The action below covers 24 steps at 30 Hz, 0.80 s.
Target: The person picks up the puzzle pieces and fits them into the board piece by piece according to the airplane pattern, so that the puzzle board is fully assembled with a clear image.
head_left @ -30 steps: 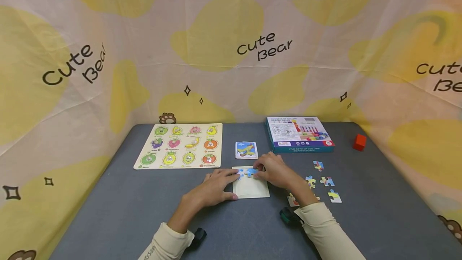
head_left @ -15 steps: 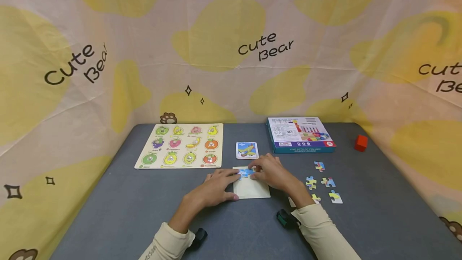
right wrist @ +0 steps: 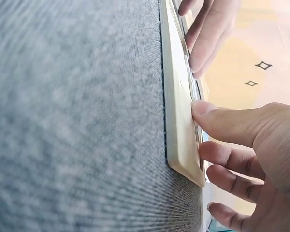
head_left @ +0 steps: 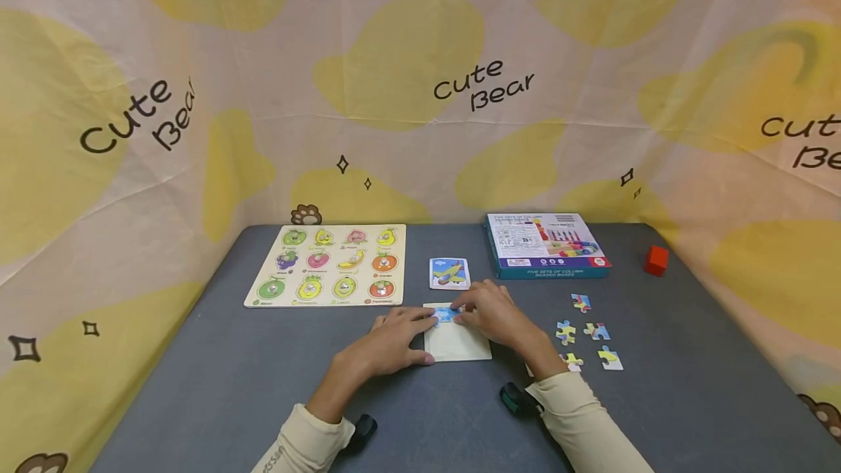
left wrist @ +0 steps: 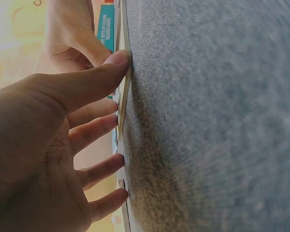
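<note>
A small pale wooden puzzle tray [head_left: 460,343] lies at the middle of the table. Blue jigsaw pieces [head_left: 445,314] lie along its far edge, between both hands. My left hand [head_left: 392,340] rests at the tray's left side, fingers fairly straight, with the index fingertip over the pieces. Its thumb [left wrist: 117,59] touches the tray's edge in the left wrist view. My right hand [head_left: 498,318] pinches the right-hand jigsaw piece between thumb and index finger at the tray's far right; the fingers partly hide it. An airplane picture card [head_left: 450,274] lies just behind the tray.
Several loose jigsaw pieces [head_left: 597,331] lie to the right, some partly behind my right forearm. A fruit board [head_left: 328,266] lies at back left. A teal-sided box [head_left: 547,245] and a red block [head_left: 656,260] stand at back right.
My right hand has moved slightly left with its jigsaw piece, closing the gap to the left blue piece. My left hand has stayed in place.
</note>
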Available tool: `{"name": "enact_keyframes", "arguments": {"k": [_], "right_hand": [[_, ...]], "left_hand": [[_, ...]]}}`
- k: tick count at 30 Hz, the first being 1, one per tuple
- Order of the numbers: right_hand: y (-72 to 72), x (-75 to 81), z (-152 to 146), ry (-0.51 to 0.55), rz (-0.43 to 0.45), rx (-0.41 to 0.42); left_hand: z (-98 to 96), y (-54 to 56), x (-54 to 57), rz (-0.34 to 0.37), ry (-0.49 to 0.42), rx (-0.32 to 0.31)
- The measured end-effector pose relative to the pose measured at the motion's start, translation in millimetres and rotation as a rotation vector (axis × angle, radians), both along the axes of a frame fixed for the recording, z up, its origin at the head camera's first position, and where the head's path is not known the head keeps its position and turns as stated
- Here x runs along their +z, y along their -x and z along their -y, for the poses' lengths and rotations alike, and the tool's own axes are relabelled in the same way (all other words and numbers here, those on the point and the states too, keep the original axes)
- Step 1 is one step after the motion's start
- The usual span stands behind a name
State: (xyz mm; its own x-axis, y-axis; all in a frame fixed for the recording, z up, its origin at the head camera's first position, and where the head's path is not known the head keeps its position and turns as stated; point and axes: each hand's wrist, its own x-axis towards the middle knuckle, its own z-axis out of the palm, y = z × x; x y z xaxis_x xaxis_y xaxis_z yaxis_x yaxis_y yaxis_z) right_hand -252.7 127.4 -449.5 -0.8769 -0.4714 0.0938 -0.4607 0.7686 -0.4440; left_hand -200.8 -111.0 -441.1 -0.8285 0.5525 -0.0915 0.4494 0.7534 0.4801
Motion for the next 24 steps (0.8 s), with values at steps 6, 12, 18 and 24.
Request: {"name": "enact_keyframes", "arguments": {"k": [6,12,18,24], "right_hand": [[1.1,-0.2,-0.1,0.031,-0.001,-0.019],[2.8,-1.3,0.0,0.064,-0.005,-0.006],[2.9,-3.3,-1.5,0.077,-0.014,-0.003],[3.6,-4.3,-0.7,0.068,-0.007,-0.005]], "left_hand": [[-3.4,2.1,0.6,-0.005,-0.015,-0.003],[-10.6,2.1,1.0,-0.059,-0.009,-0.034],[-17.4,0.5,2.4,-0.087,0.012,-0.066],[-16.5,0.8,0.5,-0.068,0.048,-0.079]]}}
